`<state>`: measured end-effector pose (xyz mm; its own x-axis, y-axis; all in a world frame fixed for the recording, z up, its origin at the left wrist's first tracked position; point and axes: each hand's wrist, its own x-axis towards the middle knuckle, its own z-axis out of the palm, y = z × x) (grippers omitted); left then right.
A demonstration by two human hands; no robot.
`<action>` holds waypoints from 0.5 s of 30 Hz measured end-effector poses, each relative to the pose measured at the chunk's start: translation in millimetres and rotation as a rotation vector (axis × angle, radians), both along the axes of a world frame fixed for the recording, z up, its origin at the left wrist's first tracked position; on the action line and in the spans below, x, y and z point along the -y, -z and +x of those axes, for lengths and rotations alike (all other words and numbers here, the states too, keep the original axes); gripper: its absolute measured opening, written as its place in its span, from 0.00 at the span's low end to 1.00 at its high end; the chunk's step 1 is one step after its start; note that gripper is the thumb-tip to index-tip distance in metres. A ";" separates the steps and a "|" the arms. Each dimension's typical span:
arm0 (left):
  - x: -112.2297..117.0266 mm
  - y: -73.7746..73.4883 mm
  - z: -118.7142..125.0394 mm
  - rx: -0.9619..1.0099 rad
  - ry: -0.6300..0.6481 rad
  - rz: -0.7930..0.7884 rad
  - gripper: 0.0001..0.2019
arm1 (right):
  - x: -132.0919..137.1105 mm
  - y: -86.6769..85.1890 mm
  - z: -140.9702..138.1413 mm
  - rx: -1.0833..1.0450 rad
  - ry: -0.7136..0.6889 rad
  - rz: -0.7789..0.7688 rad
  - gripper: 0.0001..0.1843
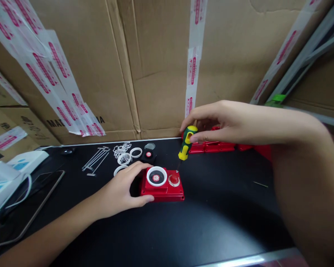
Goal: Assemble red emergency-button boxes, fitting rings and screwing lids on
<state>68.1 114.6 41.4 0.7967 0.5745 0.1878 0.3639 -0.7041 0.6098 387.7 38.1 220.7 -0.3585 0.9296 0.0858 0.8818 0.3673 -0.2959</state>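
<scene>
A red box-shaped device [163, 194] lies on the black tabletop, with a white ring [157, 167] around a dark round socket and a red dome button [174, 180] beside it. My left hand [125, 189] grips the device's left end between thumb and fingers. Above its far right corner, my right hand [208, 124] is closed around the handle of a green and yellow screwdriver [186, 142]. The screwdriver points down, slightly tilted, its tip at a small screw [177, 171] on that corner. Some of my right fingers are hidden behind the handle.
Behind the device lie white rings [136, 152], a white chain [121, 149], a black square part [149, 155] and metal rods [97, 159]. Red parts [211, 146] line the back right. A tablet-like device [30, 204] is at left; a thin metal piece [260, 184] lies right. Cardboard [161, 74] walls the back.
</scene>
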 end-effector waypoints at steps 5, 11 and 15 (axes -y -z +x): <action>1.5 -2.2 0.8 -0.013 -0.006 0.019 0.32 | -1.2 1.0 -0.7 0.060 -0.016 0.014 0.20; 4.0 -5.0 1.4 -0.019 -0.018 0.038 0.32 | -3.3 2.0 -4.0 0.083 -0.006 0.047 0.20; 5.2 -5.2 2.0 -0.018 -0.020 0.031 0.31 | -3.4 2.7 -4.5 0.094 0.004 0.061 0.21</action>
<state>70.1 109.5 46.7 0.7887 0.5841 0.1918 0.3885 -0.7153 0.5809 383.2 41.5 218.0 -0.3641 0.9251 0.1082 0.9061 0.3787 -0.1886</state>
